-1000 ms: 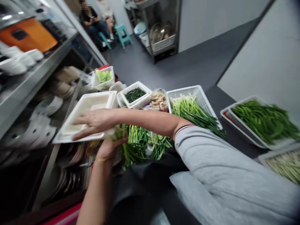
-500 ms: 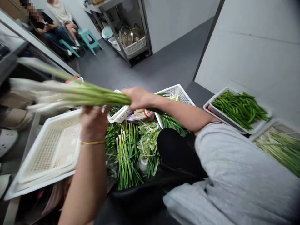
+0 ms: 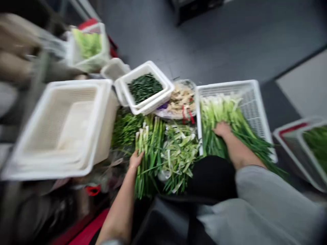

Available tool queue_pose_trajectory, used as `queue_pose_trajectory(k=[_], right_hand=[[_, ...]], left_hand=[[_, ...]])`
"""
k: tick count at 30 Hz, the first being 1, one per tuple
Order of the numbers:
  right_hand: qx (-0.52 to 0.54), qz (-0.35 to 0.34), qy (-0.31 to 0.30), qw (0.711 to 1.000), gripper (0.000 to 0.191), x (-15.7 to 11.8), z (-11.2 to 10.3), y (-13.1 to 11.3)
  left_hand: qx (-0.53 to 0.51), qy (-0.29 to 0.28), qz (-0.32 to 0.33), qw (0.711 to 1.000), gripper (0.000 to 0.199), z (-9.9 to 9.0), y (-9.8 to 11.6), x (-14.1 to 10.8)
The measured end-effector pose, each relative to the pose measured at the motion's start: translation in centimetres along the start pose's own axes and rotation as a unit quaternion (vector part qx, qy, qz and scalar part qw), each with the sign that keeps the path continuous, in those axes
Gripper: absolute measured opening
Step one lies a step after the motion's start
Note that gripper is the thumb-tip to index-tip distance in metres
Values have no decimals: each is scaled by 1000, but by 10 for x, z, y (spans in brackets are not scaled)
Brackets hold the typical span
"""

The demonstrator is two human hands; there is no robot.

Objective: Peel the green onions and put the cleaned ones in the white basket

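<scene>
My right hand (image 3: 222, 130) lies on the scallions (image 3: 217, 105) in the white perforated basket (image 3: 258, 112), its fingers curled into the bunch. Their white ends point to the basket's far side, and the green tops hang over its near right rim. At the left edge of another pile of scallions (image 3: 153, 143), my left hand (image 3: 136, 159) touches the stalks with thumb and fingers apart. Trimmed scallion leaves (image 3: 180, 151) lie heaped between that pile and the basket. Leafy greens (image 3: 126, 129) lie to the pile's left.
Stacked white baskets (image 3: 62, 126) stand at the left. Beyond are a tub of dark green vegetables (image 3: 145, 88), a clear bag of pale pieces (image 3: 181, 98) and a basket of light green vegetables (image 3: 89, 44). More greens (image 3: 316, 143) sit at the far right.
The scallion bunch held up in both hands has come down into the right basket. My left hand has let go and moved down to the pile. The view has tilted downward.
</scene>
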State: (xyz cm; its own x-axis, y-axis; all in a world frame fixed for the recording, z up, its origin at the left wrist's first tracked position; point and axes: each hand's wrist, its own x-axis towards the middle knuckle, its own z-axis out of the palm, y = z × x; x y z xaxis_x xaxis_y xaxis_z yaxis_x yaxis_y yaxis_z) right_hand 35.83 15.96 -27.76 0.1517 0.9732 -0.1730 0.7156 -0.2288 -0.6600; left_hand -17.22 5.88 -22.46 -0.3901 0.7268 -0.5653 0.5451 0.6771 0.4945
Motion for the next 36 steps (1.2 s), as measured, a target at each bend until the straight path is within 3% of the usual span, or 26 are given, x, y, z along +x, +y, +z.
queue_pose_trajectory(k=[2, 4, 8, 11, 14, 17, 19, 22, 26, 28, 31, 33, 36], right_hand=[[-102, 77, -25, 991, 29, -11, 0, 2], [-151, 121, -28, 981, 28, -13, -14, 5], [-175, 88, -21, 980, 29, 8, -32, -10], [-155, 37, -59, 986, 34, 47, -2, -29], [-134, 83, -146, 977, 35, 82, 50, -32], [-122, 122, -176, 969, 26, 91, 87, -18], [-115, 134, -161, 971, 19, 87, 89, -6], [-101, 137, -104, 980, 21, 78, 67, -3], [60, 44, -5, 997, 32, 52, 38, -42], [78, -42, -77, 993, 28, 30, 38, -69], [-76, -162, -279, 943, 23, 2, 47, -94], [-131, -209, -287, 926, 28, -6, 56, -99], [-175, -237, -243, 924, 33, -8, 68, -103]], left_hand=[[76, -11, 35, 996, 49, 10, -20, 16], [109, -52, 79, 989, 56, 26, -38, 30], [167, -57, 141, 974, 69, 53, -62, 36], [207, -40, 142, 967, 73, 54, -66, 35], [242, -49, 131, 960, 76, 46, -61, 33], [256, -62, 130, 956, 77, 43, -54, 26], [264, -59, 135, 953, 78, 47, -55, 20], [281, -49, 134, 949, 81, 62, -58, 14], [229, -31, 69, 971, 71, 79, -46, 1], [163, -23, 37, 986, 56, 80, -33, -6], [153, 7, 26, 988, 37, 69, -24, -2], [168, 51, 23, 984, 34, 60, -27, 7], [221, 95, 53, 969, 38, 54, -32, 23]])
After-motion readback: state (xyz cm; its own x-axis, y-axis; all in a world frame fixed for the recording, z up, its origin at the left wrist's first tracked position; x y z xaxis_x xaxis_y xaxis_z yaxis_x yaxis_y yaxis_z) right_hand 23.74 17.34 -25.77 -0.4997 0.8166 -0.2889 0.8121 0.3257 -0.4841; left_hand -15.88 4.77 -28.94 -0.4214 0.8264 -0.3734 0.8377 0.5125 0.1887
